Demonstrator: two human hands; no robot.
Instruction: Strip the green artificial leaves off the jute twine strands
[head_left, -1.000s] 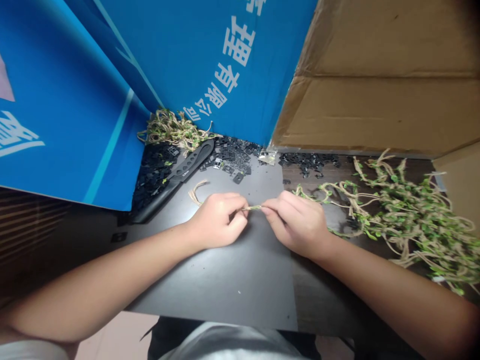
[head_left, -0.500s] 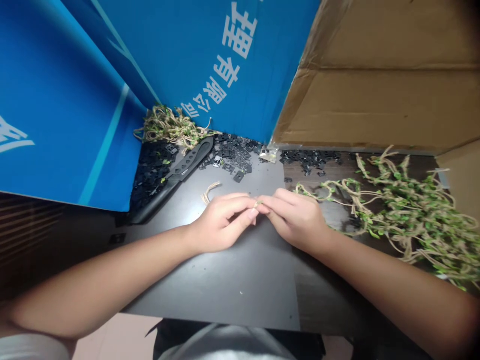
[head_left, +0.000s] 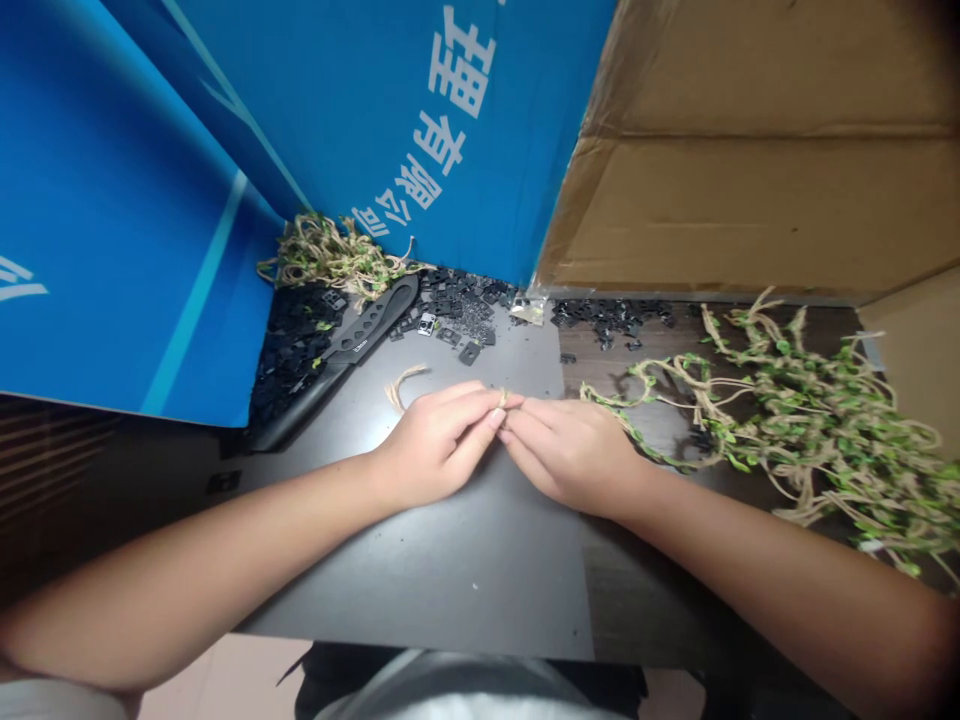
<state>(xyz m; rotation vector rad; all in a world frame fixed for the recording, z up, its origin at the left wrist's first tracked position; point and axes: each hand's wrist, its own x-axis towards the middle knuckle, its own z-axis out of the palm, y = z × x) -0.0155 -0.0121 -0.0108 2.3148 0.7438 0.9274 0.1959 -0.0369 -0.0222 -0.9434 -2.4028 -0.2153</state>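
Fingers of the left hand [head_left: 442, 447] and right hand [head_left: 571, 456] pressed together, pinching a jute twine strand [head_left: 504, 397], long axis running 9 to 3 o'clock, equally near both hands.

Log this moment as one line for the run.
Left hand: fingers pinch tan jute twine | Right hand: fingers pinch same twine, leafy green jute vine trailing right | Nearby: small black plastic pieces

From here the twine [head_left: 780, 440] looks like rough jute, with shiny plastic leaves. The bits [head_left: 461, 310] are matt black plastic. I can also make out a glossy blue banner [head_left: 135, 220], rough brown cardboard [head_left: 750, 215], a smooth dark sheet [head_left: 427, 570] and a wood-grain table [head_left: 645, 590].
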